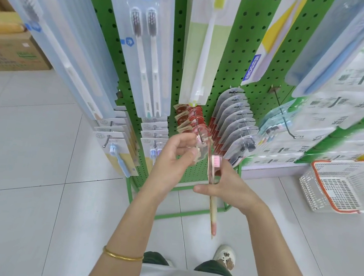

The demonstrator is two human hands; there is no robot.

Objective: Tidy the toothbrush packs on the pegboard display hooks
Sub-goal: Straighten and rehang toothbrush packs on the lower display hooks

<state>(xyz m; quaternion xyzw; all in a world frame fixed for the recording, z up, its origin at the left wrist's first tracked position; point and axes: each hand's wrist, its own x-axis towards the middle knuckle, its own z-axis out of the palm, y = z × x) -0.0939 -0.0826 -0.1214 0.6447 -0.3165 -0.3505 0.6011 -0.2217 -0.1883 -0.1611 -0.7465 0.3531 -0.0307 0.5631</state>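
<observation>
A green pegboard stand (244, 42) carries rows of toothbrush packs on metal hooks. My left hand (174, 157) pinches the clear top edge of a pink toothbrush pack (213, 180) at the tip of the middle hook (201, 140). My right hand (223, 185) grips the same pack lower down, around its middle, and the pink handle end hangs below toward the floor. Behind it on that hook hang several red-topped packs (190, 118). To the right sits a fanned row of grey-topped packs (235, 119).
Tall white two-brush packs (145, 49) and a yellow-brush pack (207, 50) hang above. Blue-brush packs (116, 150) hang at lower left. A white and orange basket (343, 185) lies on the tiled floor at right. Cardboard boxes (9, 50) stand at far left.
</observation>
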